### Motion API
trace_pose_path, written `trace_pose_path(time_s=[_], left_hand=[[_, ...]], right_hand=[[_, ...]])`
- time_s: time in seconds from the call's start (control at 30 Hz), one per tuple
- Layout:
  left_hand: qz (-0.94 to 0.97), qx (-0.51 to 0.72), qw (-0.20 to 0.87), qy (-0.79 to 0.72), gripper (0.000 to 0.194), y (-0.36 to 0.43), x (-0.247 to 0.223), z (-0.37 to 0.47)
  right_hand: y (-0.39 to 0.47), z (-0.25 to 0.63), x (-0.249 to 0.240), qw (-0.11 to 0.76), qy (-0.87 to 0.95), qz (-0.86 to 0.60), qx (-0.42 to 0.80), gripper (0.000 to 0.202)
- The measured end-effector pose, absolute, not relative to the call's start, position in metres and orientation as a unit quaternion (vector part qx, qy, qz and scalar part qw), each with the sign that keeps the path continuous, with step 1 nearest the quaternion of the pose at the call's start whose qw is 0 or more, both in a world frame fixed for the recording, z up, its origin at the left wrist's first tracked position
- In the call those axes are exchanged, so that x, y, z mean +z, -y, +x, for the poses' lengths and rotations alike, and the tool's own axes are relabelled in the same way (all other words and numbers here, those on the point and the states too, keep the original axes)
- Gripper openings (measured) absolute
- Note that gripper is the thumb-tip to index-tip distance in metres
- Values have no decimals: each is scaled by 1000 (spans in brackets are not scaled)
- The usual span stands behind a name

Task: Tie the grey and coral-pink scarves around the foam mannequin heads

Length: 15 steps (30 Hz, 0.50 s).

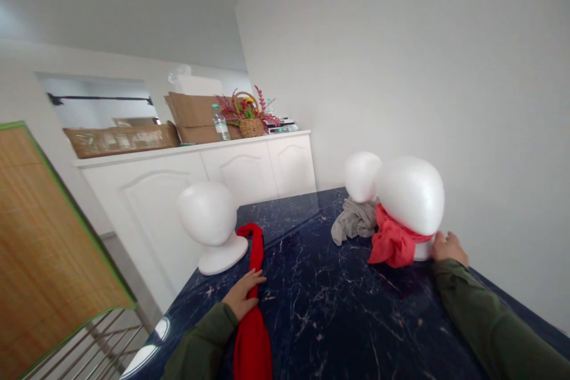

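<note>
My left hand (241, 293) rests on a long red scarf (253, 314) that lies along the dark blue marble table (329, 309), its fingers laid over the cloth. Just beyond stands a bare white foam head (210, 221). My right hand (449, 247) touches the base of a second white foam head (410, 195) that wears a coral-red scarf (392, 242) tied round its neck. Behind it stands a third foam head (361, 174) with a grey scarf (354, 221) bunched at its base.
A white cabinet (231, 172) stands past the table's far end, bearing cardboard boxes (196, 116), a water bottle (219, 123) and a flower basket (250, 116). A bamboo screen (40, 243) stands at left above a metal rack (102, 338). A white wall runs along the right.
</note>
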<state>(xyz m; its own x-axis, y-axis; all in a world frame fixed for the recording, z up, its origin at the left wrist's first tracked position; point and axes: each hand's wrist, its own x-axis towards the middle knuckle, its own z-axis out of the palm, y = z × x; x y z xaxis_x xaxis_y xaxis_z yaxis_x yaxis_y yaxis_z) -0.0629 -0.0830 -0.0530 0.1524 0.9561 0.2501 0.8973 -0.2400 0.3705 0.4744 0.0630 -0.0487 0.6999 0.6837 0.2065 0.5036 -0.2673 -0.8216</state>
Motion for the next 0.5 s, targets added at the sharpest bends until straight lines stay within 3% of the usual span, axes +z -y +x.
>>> trace_pose_path(time_s=[0.13, 0.5], left_hand=[[754, 219, 62, -616, 55, 84, -49, -63], [751, 235, 56, -615, 53, 85, -51, -60]], right_hand=[[-67, 471, -48, 394, 432, -792, 177, 43], [-57, 459, -41, 485, 370, -784, 113, 50]])
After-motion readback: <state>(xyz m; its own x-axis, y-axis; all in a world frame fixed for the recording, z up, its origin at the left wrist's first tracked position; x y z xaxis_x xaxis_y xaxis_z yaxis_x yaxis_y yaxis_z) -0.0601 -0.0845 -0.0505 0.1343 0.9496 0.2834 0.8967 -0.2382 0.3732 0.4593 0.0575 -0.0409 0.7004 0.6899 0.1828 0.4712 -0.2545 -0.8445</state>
